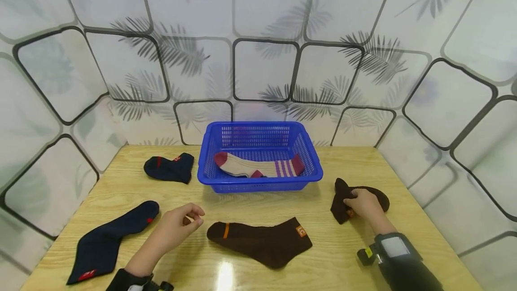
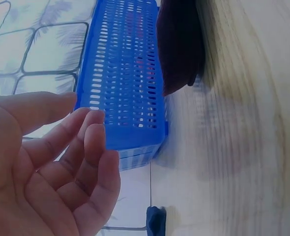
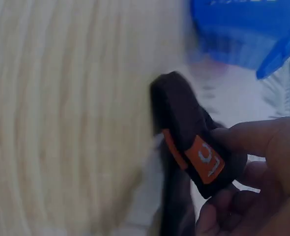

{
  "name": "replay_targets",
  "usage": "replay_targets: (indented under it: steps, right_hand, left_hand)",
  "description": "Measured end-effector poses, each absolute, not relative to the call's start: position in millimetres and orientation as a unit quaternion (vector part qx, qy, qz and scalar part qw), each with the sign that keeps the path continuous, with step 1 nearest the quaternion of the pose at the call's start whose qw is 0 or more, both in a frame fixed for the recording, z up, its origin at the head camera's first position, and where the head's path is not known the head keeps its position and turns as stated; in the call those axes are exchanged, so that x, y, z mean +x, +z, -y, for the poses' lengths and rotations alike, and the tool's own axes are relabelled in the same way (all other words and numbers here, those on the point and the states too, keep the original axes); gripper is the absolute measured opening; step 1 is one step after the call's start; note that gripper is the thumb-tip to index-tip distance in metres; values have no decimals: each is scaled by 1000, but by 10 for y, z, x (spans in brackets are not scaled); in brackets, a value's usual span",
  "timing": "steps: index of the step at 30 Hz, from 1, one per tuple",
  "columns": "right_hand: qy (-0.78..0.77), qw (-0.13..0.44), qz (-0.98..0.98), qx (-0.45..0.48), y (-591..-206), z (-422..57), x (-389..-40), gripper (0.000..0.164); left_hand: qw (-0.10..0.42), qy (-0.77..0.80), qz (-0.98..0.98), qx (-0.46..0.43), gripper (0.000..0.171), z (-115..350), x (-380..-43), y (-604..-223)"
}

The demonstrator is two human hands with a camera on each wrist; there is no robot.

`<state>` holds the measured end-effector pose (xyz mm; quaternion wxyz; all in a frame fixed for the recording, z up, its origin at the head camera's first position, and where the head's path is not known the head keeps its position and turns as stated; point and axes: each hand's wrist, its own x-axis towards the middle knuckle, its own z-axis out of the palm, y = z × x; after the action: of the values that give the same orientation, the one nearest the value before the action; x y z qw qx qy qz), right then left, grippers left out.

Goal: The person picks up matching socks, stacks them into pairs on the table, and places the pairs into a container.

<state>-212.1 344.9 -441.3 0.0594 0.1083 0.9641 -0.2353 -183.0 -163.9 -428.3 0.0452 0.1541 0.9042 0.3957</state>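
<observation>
At the right of the table my right hand (image 1: 365, 203) pinches a dark brown sock (image 1: 340, 201) between thumb and fingers. In the right wrist view the orange patch on this brown sock (image 3: 184, 110) shows beside the thumb. My left hand (image 1: 179, 223) hovers over the table with fingers loosely bent and nothing in them. Just right of it lies another brown sock (image 1: 262, 241) with an orange stripe and patch, spread flat. To its left a navy sock (image 1: 107, 237) with red marks lies on the table.
A blue plastic basket (image 1: 258, 186) stands at the back middle. Inside it lies a cream sock (image 1: 250, 167) with maroon ends and purple stripes. A second navy sock (image 1: 171, 168) is left of the basket. Patterned curtain-like walls (image 1: 266, 71) edge the wooden table (image 1: 194, 277).
</observation>
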Motion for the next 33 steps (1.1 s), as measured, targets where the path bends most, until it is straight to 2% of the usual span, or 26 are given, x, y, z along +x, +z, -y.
replay_targets:
  steps: [4, 10, 14, 18, 22, 25, 29, 33]
  right_hand:
    - [-263, 30, -962, 64, -4241, -3308, -2045, 52]
    - [-311, -48, -949, -6, -3835, -2951, -1876, 24]
    - [-327, -84, -940, -46, -3548, -2710, -1757, 20]
    - [-369, -99, -919, -99, -3337, -2500, -1629, 15]
    - [-427, -93, -883, -172, -3206, -2298, -1530, 12]
    - [-481, -75, -845, -220, -3166, -2154, -1485, 7]
    - [-544, -33, -797, -261, -3154, -1988, -1464, 6]
    - [-572, -15, -780, -255, -3148, -1861, -1426, 11]
  left_hand:
    - [43, 404, -900, 159, 10, 1621, -1822, -4304]
    - [15, 414, -897, 153, 6, 1573, -1816, -4288]
    - [5, 430, -890, 149, 7, 1509, -1832, -4258]
    - [20, 461, -872, 162, 10, 1366, -1859, -4291]
    - [48, 505, -839, 196, 30, 1147, -1859, -4384]
    - [75, 521, -818, 232, 55, 932, -1815, -4459]
    - [85, 510, -813, 266, 85, 601, -1702, -4507]
    - [67, 521, -806, 273, 95, 311, -1567, -4521]
